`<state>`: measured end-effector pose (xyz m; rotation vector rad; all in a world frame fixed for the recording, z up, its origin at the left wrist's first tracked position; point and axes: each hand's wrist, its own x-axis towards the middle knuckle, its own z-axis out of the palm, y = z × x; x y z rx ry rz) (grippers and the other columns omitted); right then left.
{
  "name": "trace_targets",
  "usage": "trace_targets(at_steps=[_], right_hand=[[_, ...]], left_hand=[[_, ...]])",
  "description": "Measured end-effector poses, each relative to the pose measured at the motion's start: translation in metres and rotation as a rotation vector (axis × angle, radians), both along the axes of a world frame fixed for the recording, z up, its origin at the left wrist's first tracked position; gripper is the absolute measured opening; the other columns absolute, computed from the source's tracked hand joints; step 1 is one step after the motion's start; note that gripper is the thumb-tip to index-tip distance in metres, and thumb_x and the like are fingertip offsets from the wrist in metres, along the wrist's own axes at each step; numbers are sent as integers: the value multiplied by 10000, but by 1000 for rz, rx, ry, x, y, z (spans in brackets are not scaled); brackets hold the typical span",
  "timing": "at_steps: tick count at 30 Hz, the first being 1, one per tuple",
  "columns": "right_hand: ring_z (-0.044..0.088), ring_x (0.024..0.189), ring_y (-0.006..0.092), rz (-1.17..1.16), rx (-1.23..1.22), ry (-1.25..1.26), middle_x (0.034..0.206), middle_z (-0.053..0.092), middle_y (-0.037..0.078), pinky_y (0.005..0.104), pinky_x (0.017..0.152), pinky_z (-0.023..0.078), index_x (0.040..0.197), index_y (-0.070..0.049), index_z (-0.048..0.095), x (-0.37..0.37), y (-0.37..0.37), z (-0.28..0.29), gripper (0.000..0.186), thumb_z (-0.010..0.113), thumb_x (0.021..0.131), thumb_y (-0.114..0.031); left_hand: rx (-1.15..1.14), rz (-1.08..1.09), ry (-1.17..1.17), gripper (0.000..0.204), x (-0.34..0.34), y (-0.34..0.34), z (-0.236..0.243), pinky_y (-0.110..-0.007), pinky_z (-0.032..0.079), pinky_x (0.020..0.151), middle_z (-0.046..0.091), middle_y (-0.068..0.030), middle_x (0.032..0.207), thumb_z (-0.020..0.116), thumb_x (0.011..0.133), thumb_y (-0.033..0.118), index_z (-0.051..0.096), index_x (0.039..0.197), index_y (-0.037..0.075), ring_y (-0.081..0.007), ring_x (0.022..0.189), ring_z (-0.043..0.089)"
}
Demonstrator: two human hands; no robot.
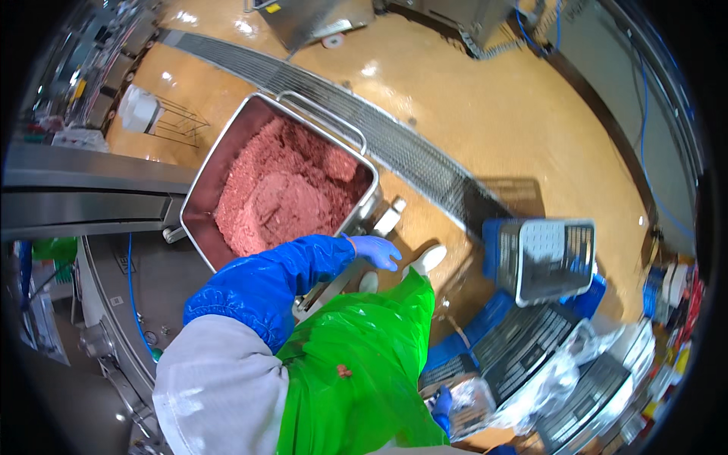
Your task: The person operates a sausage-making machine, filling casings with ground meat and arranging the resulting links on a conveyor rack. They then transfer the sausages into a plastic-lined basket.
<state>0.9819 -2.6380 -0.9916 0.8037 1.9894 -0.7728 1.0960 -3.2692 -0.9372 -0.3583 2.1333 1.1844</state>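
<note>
My left hand (pixel 374 251), in a thin purple-blue glove below a blue sleeve, is held beside the near right corner of a steel tub cart (pixel 203 189). Its fingers stretch out to the right, and nothing is in them. Pink ground meat (pixel 292 201) is heaped inside the cart. Low on the right, beside my green apron (pixel 356 341), a small part of my right hand (pixel 441 406) shows in blue. It is next to a clear plastic-covered thing (pixel 470 402) among the crates; its fingers cannot be made out. A small scrap of meat (pixel 343 371) lies on the apron.
A grey crate (pixel 557 262) stands at the right. Dark crates (pixel 523 341) with crumpled clear plastic (pixel 553 387) lie nearer me. A floor drain grate (pixel 364 129) crosses behind the cart. Steel machinery (pixel 91 189) fills the left; another steel cart (pixel 318 19) stands far off.
</note>
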Motion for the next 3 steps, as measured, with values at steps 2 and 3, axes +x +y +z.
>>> trace_targets(at_steps=[2, 3], right_hand=[[495, 553, 150, 51, -62, -60, 648, 503, 8, 294, 517, 437, 791, -150, 579, -52, -36, 7, 201, 524, 923, -291], [495, 553, 150, 98, -78, -49, 648, 503, 8, 294, 517, 437, 791, -150, 579, -89, -67, 3, 201, 524, 923, -291]], left_hand=[[-43, 55, -21, 639, -4, -58, 13, -424, 362, 1100, 525, -175, 1396, 547, 884, 502, 536, 1370, 88, -342, 1299, 478], [-77, 78, -53, 612, -7, -87, 28, -422, 385, 1083, 552, -155, 1372, 541, 886, 486, 549, 1362, 101, -345, 1267, 507]])
